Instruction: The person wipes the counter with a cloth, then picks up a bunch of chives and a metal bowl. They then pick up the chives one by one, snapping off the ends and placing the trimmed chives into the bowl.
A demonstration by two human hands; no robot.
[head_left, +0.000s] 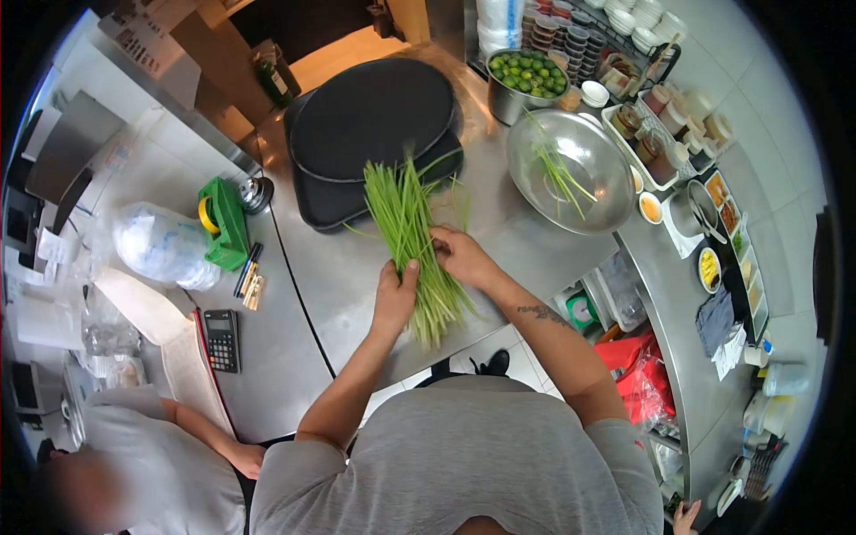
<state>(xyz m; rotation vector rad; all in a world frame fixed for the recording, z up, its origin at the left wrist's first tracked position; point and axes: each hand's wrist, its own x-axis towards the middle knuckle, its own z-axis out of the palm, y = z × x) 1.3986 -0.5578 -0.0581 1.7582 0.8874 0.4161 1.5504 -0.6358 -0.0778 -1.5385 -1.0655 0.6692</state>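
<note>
A thick bunch of chives (401, 214), long thin green stalks, is held slantwise over the steel counter's front edge. My left hand (395, 296) is closed around its lower left side, thumb lying across the stalks. From the right, my right hand (464, 256) grips the bunch with curled fingers; some fingertips are hidden among the stalks. The tops of the stalks reach over the black trays (370, 120). A few loose chives (563, 178) lie in a large steel bowl (526, 201) to the right of my hands.
A pot of green limes (526, 76) stands behind the bowl. At left are a green tape dispenser (223, 223), a bell (257, 193), pens (248, 269) and a calculator (222, 341). A co-worker's arm (207, 434) rests at lower left. Condiment containers (664, 134) line the right counter.
</note>
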